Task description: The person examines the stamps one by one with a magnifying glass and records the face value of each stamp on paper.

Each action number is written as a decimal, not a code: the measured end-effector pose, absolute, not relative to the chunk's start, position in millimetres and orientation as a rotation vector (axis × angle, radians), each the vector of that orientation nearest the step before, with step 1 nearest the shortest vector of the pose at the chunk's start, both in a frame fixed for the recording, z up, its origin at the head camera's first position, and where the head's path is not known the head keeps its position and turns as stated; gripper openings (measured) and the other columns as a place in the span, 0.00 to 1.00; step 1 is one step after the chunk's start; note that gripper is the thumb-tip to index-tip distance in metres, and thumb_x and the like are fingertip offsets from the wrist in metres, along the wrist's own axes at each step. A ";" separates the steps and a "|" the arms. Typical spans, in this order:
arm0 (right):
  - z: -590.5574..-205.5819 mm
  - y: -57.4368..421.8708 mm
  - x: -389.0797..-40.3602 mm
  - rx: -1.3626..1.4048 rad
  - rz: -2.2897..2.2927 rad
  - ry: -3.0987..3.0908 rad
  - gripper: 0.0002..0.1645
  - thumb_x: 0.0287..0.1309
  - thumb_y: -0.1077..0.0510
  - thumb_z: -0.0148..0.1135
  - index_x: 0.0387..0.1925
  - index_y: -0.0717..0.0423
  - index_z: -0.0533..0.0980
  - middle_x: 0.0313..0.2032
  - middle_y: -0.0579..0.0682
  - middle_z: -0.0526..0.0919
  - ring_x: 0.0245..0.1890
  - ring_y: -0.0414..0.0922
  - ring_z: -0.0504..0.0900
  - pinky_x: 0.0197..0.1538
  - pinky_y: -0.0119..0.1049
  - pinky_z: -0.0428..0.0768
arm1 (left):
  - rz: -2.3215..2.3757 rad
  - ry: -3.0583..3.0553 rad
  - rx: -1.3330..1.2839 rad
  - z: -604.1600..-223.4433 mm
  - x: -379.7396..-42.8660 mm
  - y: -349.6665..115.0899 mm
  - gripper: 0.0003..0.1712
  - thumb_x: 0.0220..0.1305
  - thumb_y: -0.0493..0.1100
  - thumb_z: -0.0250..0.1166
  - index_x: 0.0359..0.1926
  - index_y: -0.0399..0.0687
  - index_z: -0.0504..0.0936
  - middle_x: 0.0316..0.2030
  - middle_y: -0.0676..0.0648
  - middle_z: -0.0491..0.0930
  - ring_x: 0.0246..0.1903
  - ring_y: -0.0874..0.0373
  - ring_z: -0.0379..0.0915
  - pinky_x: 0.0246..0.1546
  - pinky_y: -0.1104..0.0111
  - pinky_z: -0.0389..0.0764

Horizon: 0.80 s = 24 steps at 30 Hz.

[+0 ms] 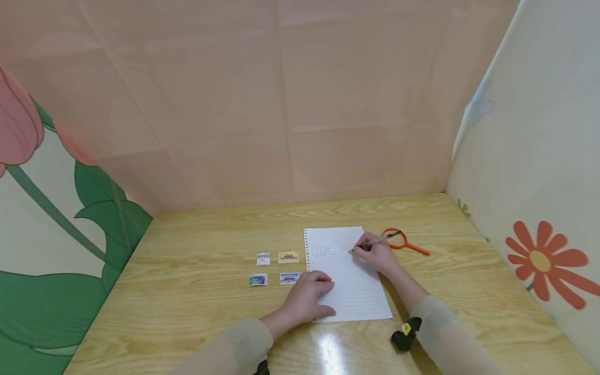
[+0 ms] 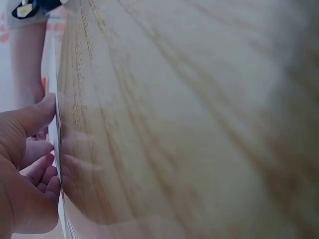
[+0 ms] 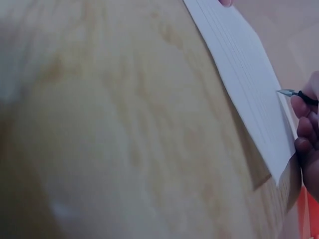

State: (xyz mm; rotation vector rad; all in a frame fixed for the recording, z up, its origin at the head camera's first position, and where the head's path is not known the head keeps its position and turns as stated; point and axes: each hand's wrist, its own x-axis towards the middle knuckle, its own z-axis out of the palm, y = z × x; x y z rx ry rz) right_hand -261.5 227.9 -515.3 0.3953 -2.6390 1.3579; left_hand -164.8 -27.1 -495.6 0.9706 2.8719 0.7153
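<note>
A sheet of lined loose-leaf paper [image 1: 351,299] with holes along its left edge lies on the wooden table. My right hand [image 1: 378,256] pinches a pen [image 1: 383,238], its tip on the upper part of the sheet, just right of some faint handwriting [image 1: 324,251]. The right wrist view shows the metal pen tip [image 3: 286,92] at the paper [image 3: 244,84] and curled fingers [image 3: 305,127]. On the sheet's lower left rests my left hand [image 1: 304,298], thumb and fingers spread apart. In the left wrist view this hand [image 2: 25,164] lies along the table edge-on, holding nothing visible.
Left of the paper lie several small stamp-like pictures, among them a landscape [image 1: 258,280] and a building [image 1: 288,278] close to my left fingers. A red magnifying glass [image 1: 416,249] lies right of the sheet, partly behind the pen. A pinkish backdrop [image 1: 290,130] rises behind the table.
</note>
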 end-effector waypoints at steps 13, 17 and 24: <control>-514.0 221.3 -263.6 0.215 1.384 -2.637 0.03 0.58 0.60 0.67 0.33 0.56 0.80 0.26 0.47 0.78 0.24 0.42 0.72 0.26 0.30 0.71 | 0.723 2.864 0.972 -494.8 -165.0 -27.3 0.36 0.49 0.53 0.78 0.58 0.44 0.82 0.56 0.51 0.77 0.56 0.57 0.68 0.62 0.67 0.65; -514.8 220.0 -265.1 0.216 1.360 -2.621 0.03 0.57 0.61 0.67 0.33 0.57 0.80 0.25 0.48 0.79 0.23 0.42 0.73 0.26 0.30 0.72 | 0.721 2.869 0.990 -495.8 -165.3 -27.0 0.36 0.49 0.53 0.78 0.58 0.44 0.82 0.56 0.51 0.77 0.56 0.57 0.68 0.62 0.68 0.65; -515.0 218.8 -266.2 0.249 1.354 -2.616 0.03 0.56 0.62 0.67 0.32 0.57 0.80 0.24 0.47 0.77 0.23 0.42 0.72 0.26 0.31 0.70 | 0.712 2.882 1.000 -496.7 -165.6 -26.9 0.36 0.49 0.54 0.78 0.58 0.45 0.82 0.55 0.51 0.77 0.56 0.57 0.68 0.62 0.68 0.65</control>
